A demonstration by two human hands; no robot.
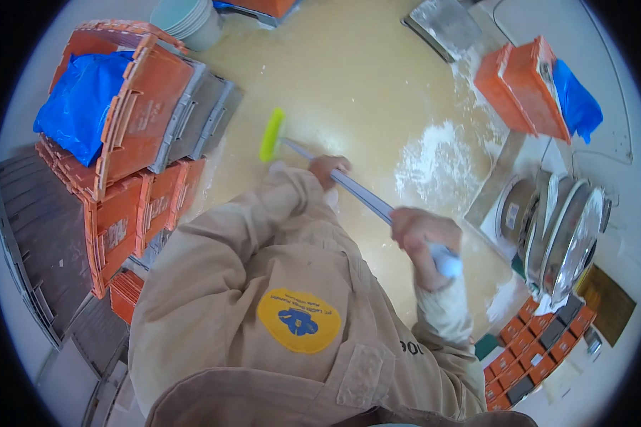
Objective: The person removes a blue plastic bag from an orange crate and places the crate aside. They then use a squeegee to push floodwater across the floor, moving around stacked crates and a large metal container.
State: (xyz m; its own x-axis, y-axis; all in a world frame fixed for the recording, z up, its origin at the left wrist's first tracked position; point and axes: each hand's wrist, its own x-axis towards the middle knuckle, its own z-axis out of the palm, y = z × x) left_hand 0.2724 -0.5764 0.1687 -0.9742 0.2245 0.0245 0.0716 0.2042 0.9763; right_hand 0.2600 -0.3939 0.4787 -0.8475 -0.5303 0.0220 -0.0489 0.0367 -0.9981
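Note:
A long-handled broom or brush slants across the view, its pale grey pole (363,195) running from upper left to lower right. My left hand (328,169) grips the lower part of the pole. Around the top end, close to my body, my right hand (426,243) is closed, with the tip of the pole showing below the fist. The bright yellow-green head (272,134) rests at floor level and looks slightly blurred. Beneath it spreads a yellowish floor (320,69). To the right of the pole lies a patch of white powder (437,160).
Orange and grey crates (155,107) are stacked at left, one holding a blue plastic bag (88,101). Pale buckets (189,24) stand beyond. At right are orange crates (518,88), a round steel machine (561,229) and, farther back, many stacked crates (539,347).

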